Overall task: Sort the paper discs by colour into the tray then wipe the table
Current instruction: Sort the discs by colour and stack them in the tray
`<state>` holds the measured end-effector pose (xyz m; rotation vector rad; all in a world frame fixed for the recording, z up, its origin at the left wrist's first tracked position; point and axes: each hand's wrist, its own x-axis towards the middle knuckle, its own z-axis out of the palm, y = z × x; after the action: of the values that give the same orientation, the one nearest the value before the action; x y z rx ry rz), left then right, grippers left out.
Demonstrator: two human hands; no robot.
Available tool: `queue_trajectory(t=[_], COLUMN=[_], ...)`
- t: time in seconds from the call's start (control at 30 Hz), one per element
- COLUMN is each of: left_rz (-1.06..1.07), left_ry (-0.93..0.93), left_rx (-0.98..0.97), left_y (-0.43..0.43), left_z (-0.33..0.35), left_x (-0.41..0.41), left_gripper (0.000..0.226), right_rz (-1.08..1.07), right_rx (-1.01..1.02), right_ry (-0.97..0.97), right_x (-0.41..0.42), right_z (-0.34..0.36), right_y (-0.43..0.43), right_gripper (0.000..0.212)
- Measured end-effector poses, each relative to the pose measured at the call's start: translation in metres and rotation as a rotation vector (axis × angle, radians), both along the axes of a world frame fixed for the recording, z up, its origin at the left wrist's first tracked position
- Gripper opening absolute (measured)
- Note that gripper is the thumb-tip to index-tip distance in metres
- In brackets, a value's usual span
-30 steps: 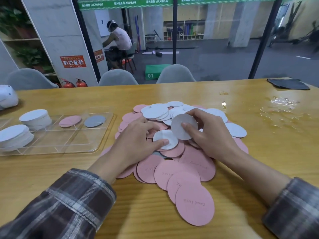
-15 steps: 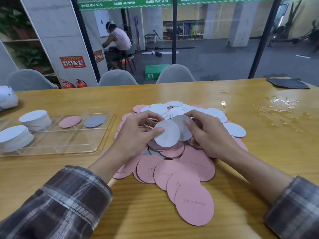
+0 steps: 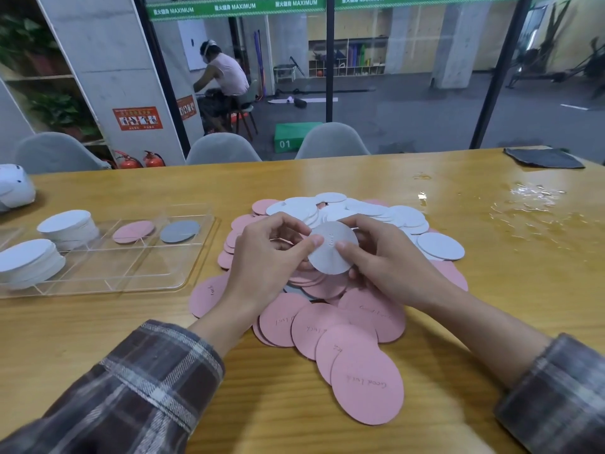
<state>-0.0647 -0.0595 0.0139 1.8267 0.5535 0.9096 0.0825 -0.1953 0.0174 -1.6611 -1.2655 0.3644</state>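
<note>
Background banner "MAXIMUM" | box "01" | pink discs "Good Luck" (handwritten) | left hand and right hand pinch white disc

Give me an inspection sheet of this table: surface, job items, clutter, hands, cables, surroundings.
Surface: wooden table, wet patch at far right.
Job's things: pile of pink and white discs at centre; clear tray on left holds two white stacks, one pink disc, one grey disc; dark cloth at far right corner.
Clutter: white object at left edge, cut off.
Grippers: left hand and right hand pinch one white disc above the pile.
Cables: nothing seen.
Surroundings: grey chairs, fire extinguishers, a seated person beyond.
</note>
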Motion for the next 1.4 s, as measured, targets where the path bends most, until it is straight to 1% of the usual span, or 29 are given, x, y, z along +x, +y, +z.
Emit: queue_trajectory(t=[0.1,0.2,0.3,0.43,0.53,0.7,0.8,0.87,0.93,1.07,1.17,1.23,1.4], left_rz=[0.014,0.028,0.006,-0.070,-0.103,-0.196,-0.242,-0.227,-0.194,-0.175,-0.218,-0.250,-0.290], left_ry=[-0.003,0.047,0.124,0.202,0.214,0.249,0.342,0.402,0.442,0.437,0.429,0.425,0.404], left_rx=[0.021,0.122,0.240,0.376,0.505,0.670,0.697,0.749,0.802,0.825,0.811,0.785,0.764], left_y=[-0.004,-0.005,-0.004,-0.011,-0.014,-0.018,-0.024,-0.030,-0.034,-0.039,-0.038,-0.036,-0.027], left_z=[0.005,0.005,0.002,0.000,-0.006,-0.009,-0.009,-0.009,-0.009,-0.004,-0.004,-0.004,-0.003], left_x=[0.001,0.006,0.016,0.031,0.044,0.065,0.077,0.083,0.086,0.085,0.078,0.071,0.053], left_gripper=[0.011,0.010,0.008,0.003,0.005,0.021,0.045,0.058,0.062,0.051,0.042,0.041,0.041], right_rz=[-0.014,-0.046,-0.131,-0.216,-0.295,-0.397,-0.444,-0.475,-0.484,-0.478,-0.457,-0.436,-0.356], right_rx=[-0.004,0.014,0.014,0.009,0.005,0.012,0.017,0.013,0.010,-0.009,-0.016,-0.017,-0.026], right_ry=[0.011,0.033,0.031,-0.042,-0.087,-0.073,-0.110,-0.149,-0.149,-0.152,-0.117,-0.088,-0.104], right_x=[0.003,0.012,0.028,0.045,0.059,0.077,0.085,0.091,0.095,0.093,0.088,0.084,0.073], right_z=[0.001,0.003,0.006,0.008,0.007,0.001,0.001,0.002,0.002,0.001,0.002,0.003,0.003], right_y=[-0.001,-0.005,-0.012,-0.027,-0.039,-0.053,-0.055,-0.054,-0.053,-0.053,-0.054,-0.054,-0.053], right_gripper=[0.011,0.012,0.014,0.013,0.012,0.013,0.013,0.014,0.015,0.018,0.017,0.014,0.014])
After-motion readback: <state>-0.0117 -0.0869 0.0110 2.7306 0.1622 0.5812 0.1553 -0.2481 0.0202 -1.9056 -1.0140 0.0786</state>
